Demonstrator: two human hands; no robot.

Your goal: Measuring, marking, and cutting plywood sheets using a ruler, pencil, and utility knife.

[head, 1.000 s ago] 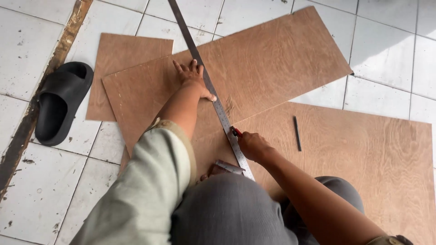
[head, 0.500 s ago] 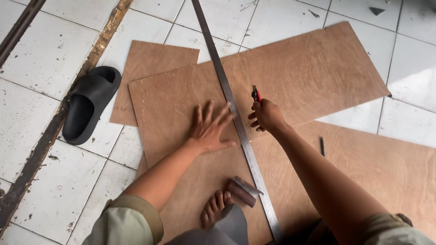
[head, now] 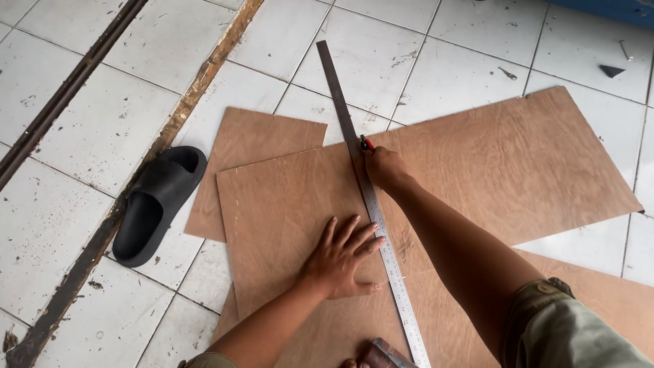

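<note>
My left hand point(head: 344, 262) is flat, palm down, fingers spread; my right hand point(head: 385, 167) is fisted, arm stretched forward.

We see a long metal ruler point(head: 371, 204) lying flat across a big brown wood board point(head: 490, 170), with a red pen point(head: 365, 144) touching its edge.
</note>
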